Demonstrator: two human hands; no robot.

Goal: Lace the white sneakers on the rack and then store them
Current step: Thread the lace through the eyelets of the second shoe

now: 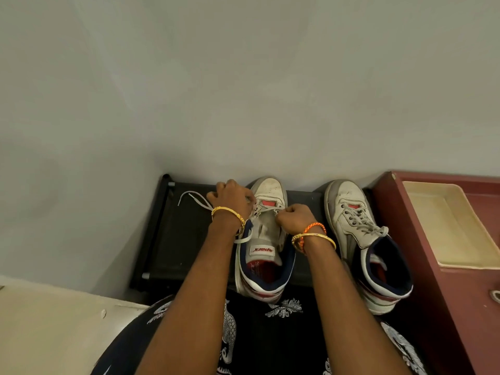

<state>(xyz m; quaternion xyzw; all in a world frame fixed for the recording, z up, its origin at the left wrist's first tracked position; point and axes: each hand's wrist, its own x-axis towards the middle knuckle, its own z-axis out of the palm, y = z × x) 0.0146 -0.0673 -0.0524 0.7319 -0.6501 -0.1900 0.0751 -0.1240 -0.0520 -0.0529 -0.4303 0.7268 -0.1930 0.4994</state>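
Sneaker point(263, 239) toe points away from you; left hand point(230, 197) pinches lace point(194, 200) leftward, right hand point(293, 217) grips lace at eyelets

1 view only, worn on the head. Looks forward and steeply down, over both forearms from behind. Close to the black rack point(167, 239) against the pale wall point(243, 90), which fills the upper half of the frame. Takes in the maroon cabinet point(433, 307) at the right edge and patterned dark clothing point(270, 342) along the bottom. Wide-angle, with edges bowed.
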